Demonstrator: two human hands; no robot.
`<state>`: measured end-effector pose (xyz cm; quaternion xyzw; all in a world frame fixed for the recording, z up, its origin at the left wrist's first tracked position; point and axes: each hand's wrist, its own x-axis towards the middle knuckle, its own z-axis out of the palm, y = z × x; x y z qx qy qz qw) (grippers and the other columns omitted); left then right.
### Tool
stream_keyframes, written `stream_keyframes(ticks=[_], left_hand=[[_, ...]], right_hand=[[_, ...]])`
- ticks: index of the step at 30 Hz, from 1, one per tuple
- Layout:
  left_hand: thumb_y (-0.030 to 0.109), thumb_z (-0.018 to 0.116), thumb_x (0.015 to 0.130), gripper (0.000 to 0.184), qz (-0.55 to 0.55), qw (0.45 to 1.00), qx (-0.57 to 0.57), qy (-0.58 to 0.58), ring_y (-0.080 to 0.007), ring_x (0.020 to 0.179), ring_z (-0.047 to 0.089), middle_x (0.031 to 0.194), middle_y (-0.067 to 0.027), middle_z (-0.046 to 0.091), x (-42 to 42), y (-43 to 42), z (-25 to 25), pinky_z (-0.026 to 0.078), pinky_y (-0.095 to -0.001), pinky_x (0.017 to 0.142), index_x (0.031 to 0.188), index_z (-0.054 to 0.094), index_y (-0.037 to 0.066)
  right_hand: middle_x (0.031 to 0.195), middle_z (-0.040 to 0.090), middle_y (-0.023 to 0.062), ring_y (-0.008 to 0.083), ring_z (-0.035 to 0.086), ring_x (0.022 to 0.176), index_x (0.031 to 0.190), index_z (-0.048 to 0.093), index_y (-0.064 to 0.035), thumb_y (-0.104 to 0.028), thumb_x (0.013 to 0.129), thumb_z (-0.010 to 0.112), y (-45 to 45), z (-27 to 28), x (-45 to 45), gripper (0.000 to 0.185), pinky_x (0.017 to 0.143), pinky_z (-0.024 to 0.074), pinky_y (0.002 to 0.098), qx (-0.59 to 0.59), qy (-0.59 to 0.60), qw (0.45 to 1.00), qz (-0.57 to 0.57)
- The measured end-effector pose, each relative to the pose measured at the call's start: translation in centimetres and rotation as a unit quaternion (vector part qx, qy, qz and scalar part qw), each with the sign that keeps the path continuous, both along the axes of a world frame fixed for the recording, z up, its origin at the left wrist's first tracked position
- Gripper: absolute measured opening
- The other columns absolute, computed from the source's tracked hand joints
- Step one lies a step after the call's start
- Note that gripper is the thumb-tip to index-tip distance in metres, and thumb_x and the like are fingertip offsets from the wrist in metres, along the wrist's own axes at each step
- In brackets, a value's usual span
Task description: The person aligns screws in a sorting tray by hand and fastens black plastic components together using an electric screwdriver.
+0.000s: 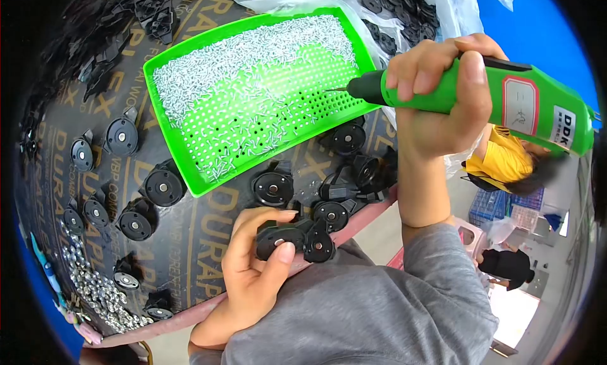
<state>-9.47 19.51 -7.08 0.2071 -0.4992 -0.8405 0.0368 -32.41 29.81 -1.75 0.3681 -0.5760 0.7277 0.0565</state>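
Note:
My left hand (253, 264) grips a black wheeled part (275, 236) between thumb and fingers, low in the view near the table's front edge. Another black wheel (319, 241) sits right beside it. My right hand (442, 87) is wrapped round a green electric screwdriver (468, 96) with a white label. Its thin bit points left, above the right side of a green perforated tray (167, 137). Small silver screws (208, 74) lie heaped along the tray's far and left sides, with loose ones scattered over its holes.
Several black wheeled parts (163, 187) stand on the dark printed table (215, 219). Silver metal pieces (101, 292) lie at the lower left. Plastic bags and black discs are at the back. A person in yellow (506, 159) and one in black (508, 265) are at the right.

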Motion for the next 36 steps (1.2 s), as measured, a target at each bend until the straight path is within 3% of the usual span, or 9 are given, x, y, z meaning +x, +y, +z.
stream_keyframes(ticks=[3,10,15,17,19,21,22,31,36], left_hand=[[0.004,0.056,0.087,0.03,0.002,0.999,-0.033,0.024,-0.0169,0.104,0.05,0.11,-0.0122,0.053,0.1,0.0,-0.7,0.038,-0.029,0.092,0.116,0.053,-0.002],[0.008,0.049,0.096,0.027,-0.025,0.996,0.08,-0.02,-0.0099,0.083,0.057,0.103,-0.0068,0.054,-0.3,0.3,0.0,0.047,-0.023,0.076,0.121,0.048,-0.001],[0.004,0.05,0.095,0.033,-0.015,0.992,0.099,-0.072,-0.0087,0.079,0.058,0.099,-0.0048,0.053,-0.7,0.3,0.2,0.05,-0.0212,0.072,0.127,0.044,0.002],[0.004,0.05,0.095,0.033,-0.007,0.994,0.085,-0.063,-0.0085,0.078,0.059,0.1,-0.0054,0.053,-0.6,0.4,-0.3,0.05,-0.0215,0.071,0.127,0.043,0.003],[0.004,0.049,0.095,0.033,0.001,0.995,0.081,-0.06,-0.0079,0.078,0.059,0.101,-0.0058,0.052,-0.6,0.5,-0.3,0.051,-0.0214,0.068,0.128,0.043,0.004],[0.004,0.049,0.095,0.034,-0.003,0.996,0.075,-0.055,-0.0074,0.078,0.058,0.101,-0.0055,0.051,-0.6,0.4,-0.4,0.051,-0.0213,0.068,0.129,0.043,0.005],[0.004,0.049,0.095,0.034,0.001,0.996,0.075,-0.057,-0.0074,0.078,0.058,0.101,-0.0055,0.051,-0.5,0.5,-0.5,0.051,-0.0213,0.068,0.129,0.043,0.005],[0.005,0.045,0.097,0.031,0.009,0.997,0.076,-0.024,-0.0082,0.075,0.054,0.093,-0.0041,0.053,-0.4,0.6,-0.5,0.046,-0.0225,0.069,0.128,0.04,0.005],[0.005,0.047,0.096,0.032,0.011,0.998,0.065,-0.016,-0.0071,0.076,0.055,0.099,-0.0047,0.052,-0.2,0.6,-0.7,0.048,-0.0216,0.068,0.128,0.041,0.006]], right_hand=[[0.058,0.045,0.0074,0.0178,0.044,0.046,0.103,0.047,-0.006,-0.023,0.089,0.045,0.0,-0.1,-0.3,0.022,0.047,0.042,0.0355,-0.007,0.011,1.0,0.019],[0.058,0.045,0.0071,0.0176,0.043,0.046,0.103,0.047,-0.0064,-0.023,0.09,0.044,0.0,0.0,0.1,0.022,0.047,0.0418,0.0352,0.006,0.013,1.0,0.019],[0.063,0.043,0.0033,0.0129,0.037,0.047,0.104,0.053,-0.0047,-0.027,0.092,0.034,1.1,3.8,3.4,0.031,0.045,0.0355,0.0304,-0.053,0.01,0.997,0.052],[0.066,0.049,0.0009,0.0093,0.046,0.05,0.1,0.052,0.0021,-0.028,0.087,0.049,2.5,5.8,5.2,0.033,0.048,0.0406,0.0269,-0.028,-0.018,0.982,0.185],[0.059,0.051,0.0003,0.0072,0.049,0.046,0.09,0.049,-0.0035,-0.022,0.08,0.064,2.7,5.8,8.4,0.026,0.043,0.0472,0.0194,-0.071,-0.005,0.988,0.139],[0.056,0.054,0.0017,0.0088,0.052,0.042,0.091,0.049,-0.0028,-0.016,0.077,0.069,2.5,5.1,10.1,0.027,0.04,0.0501,0.0206,-0.1,0.021,0.979,0.176],[0.056,0.056,0.003,0.0108,0.054,0.042,0.091,0.049,-0.0021,-0.013,0.077,0.07,1.5,4.6,9.8,0.028,0.04,0.0526,0.0233,-0.113,0.045,0.966,0.229],[0.063,0.055,0.0045,0.0128,0.056,0.047,0.102,0.044,-0.0061,-0.021,0.084,0.065,-0.6,2.4,10.4,0.031,0.041,0.0527,0.0248,-0.058,0.081,0.968,0.231],[0.063,0.054,0.0046,0.014,0.055,0.048,0.102,0.043,-0.006,-0.023,0.085,0.065,-0.6,2.4,10.4,0.032,0.04,0.0522,0.0258,-0.037,0.061,0.965,0.251]])
